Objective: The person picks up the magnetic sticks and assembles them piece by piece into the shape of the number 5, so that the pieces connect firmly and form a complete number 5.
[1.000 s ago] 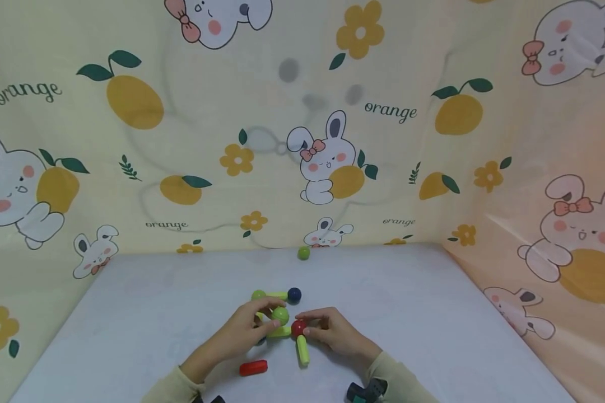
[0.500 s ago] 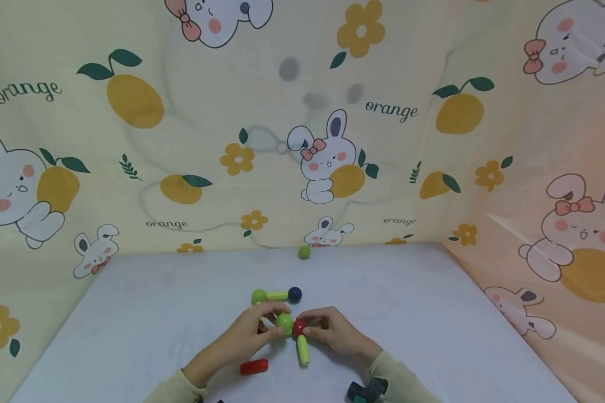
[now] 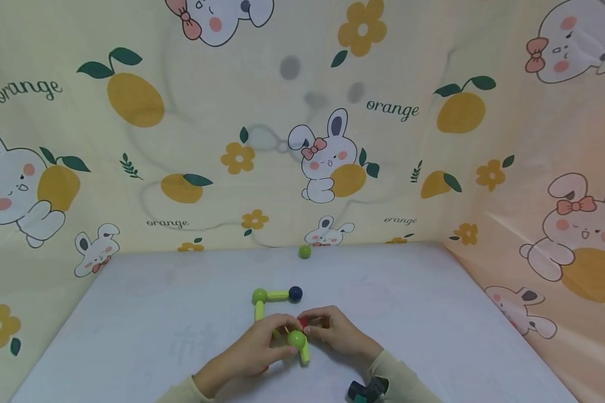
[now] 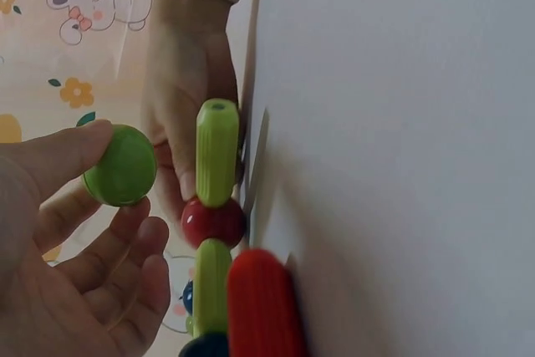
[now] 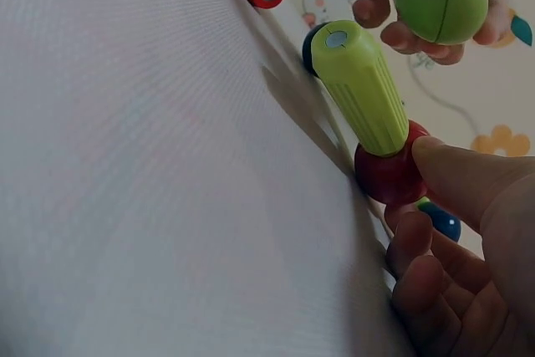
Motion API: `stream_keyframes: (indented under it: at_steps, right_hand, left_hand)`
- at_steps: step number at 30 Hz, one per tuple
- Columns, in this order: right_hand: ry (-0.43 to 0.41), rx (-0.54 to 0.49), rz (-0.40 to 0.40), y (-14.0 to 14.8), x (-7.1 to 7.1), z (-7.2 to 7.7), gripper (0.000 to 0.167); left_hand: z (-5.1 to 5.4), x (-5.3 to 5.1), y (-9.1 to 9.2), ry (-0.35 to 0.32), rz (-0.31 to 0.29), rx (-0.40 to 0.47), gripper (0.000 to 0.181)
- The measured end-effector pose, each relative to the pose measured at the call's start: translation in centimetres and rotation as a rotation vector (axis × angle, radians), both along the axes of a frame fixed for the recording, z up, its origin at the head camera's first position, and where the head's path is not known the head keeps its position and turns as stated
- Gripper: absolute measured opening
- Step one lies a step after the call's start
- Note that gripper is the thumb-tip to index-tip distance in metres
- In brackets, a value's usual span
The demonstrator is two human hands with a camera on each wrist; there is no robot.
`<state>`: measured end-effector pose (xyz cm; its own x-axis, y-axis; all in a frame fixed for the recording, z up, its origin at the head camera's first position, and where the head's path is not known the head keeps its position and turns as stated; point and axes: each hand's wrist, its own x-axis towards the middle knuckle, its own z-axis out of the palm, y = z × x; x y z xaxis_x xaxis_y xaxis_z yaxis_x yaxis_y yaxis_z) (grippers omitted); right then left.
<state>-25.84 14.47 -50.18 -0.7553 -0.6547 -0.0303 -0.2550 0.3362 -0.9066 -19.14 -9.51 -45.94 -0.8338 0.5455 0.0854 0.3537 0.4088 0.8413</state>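
Between thumb and fingers, my left hand [image 3: 257,348] pinches a light green ball [image 4: 121,165], raised above the table. My right hand [image 3: 340,331] pinches a red ball [image 5: 389,175] resting low at the table surface. A yellow-green ribbed rod [image 4: 216,150] sticks out from that red ball toward me, its free end bare with a grey tip. A second yellow-green rod [image 4: 212,286] joins the red ball on the left and leads to a dark ball. In the head view the held green ball [image 3: 296,339] is above the first rod, apart from it in the wrist views.
Farther back, a green ball [image 3: 259,296] connects by a rod [image 3: 277,295] to a dark blue ball [image 3: 295,294]. A loose green ball [image 3: 305,252] sits at the table's back edge. A red rod [image 4: 263,303] lies near my left hand. Patterned cloth [image 3: 232,101] walls the table.
My left hand has carried the green ball right and toward me, from left of the red ball to over the near rod. My right hand stays on the red ball.
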Motion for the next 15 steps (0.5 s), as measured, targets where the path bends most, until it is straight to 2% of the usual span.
stream_keyframes:
  at_steps: [5, 7, 15]
  right_hand:
    - [0.019, 0.009, -0.004, 0.1, 0.0, 0.0, 0.029]
    - [0.018, 0.010, -0.006, 0.1, -0.1, 0.0, 0.030]
    - [0.017, 0.009, -0.012, 0.2, -0.2, -0.3, 0.031]
  left_hand:
    - [0.1, 0.4, 0.6, -0.024, -0.026, 0.018, 0.031]
    - [0.2, 0.5, 0.8, -0.054, -0.027, 0.016, 0.030]
    - [0.0, 0.7, 1.4, -0.115, -0.048, -0.019, 0.030]
